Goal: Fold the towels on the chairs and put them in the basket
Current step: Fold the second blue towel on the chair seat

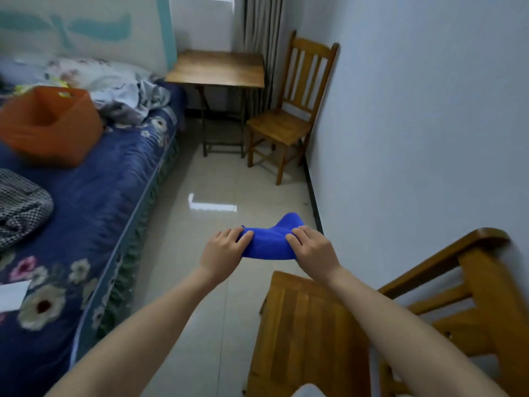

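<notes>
Bed (86, 196) with a blue flowered cover fills the left side of the room. Two wooden chairs stand along the right wall: near chair (309, 325) at the lower right, directly under the person's right forearm, and far chair (286, 127) in the corner, just beside a small folding table (217, 67). Orange basket (48, 124) sits on the bed, well back from the bed's floor-side edge and toward the pillow end. Its contents cannot be read from this angle. Blue towel (272, 242) rests on nothing. It is held in the air over the floor, just past the front edge of the near chair's seat, already bunched into a short thick band with one flap standing up at the far right. Left hand (223, 250) grips the band's left end, fingers curled over the top. Right hand (312, 247) grips the right end the same way. The thumbs are hidden under the cloth. Judgement: the step in hand is folding, with the towel partly folded and not yet squared. Next move calls for tucking the loose flap down and bringing the two ends together into a flat packet. After that comes a turn left and a reach across the bed's edge to the basket, which is well apart from the hands. Risk: soft cloth may spring open if either grip loosens during the carry.
</notes>
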Tool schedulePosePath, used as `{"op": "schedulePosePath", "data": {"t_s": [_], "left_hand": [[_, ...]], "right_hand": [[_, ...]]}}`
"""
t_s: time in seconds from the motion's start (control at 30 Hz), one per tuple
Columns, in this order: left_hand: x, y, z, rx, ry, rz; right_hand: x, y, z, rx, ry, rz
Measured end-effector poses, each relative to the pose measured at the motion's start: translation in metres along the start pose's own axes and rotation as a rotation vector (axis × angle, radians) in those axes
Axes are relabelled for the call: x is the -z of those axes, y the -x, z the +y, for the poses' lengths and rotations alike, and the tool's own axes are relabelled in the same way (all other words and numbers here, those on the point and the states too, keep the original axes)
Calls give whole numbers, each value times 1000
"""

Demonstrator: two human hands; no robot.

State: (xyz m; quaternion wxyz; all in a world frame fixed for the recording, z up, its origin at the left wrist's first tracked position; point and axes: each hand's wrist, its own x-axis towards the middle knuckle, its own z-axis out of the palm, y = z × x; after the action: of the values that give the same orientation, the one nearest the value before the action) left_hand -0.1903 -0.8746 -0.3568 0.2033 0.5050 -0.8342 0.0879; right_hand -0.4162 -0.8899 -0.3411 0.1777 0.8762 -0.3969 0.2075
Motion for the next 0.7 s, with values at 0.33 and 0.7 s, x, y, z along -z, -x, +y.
{"op": "schedulePosePath", "data": {"t_s": [0.33, 0.7], "left_hand": [[148, -6, -115, -206, -81, 248], [204, -22, -160, -319, -183, 468]], "right_hand": [[79, -134, -76, 192, 243, 337], [119, -194, -96, 266, 384, 402]]}}
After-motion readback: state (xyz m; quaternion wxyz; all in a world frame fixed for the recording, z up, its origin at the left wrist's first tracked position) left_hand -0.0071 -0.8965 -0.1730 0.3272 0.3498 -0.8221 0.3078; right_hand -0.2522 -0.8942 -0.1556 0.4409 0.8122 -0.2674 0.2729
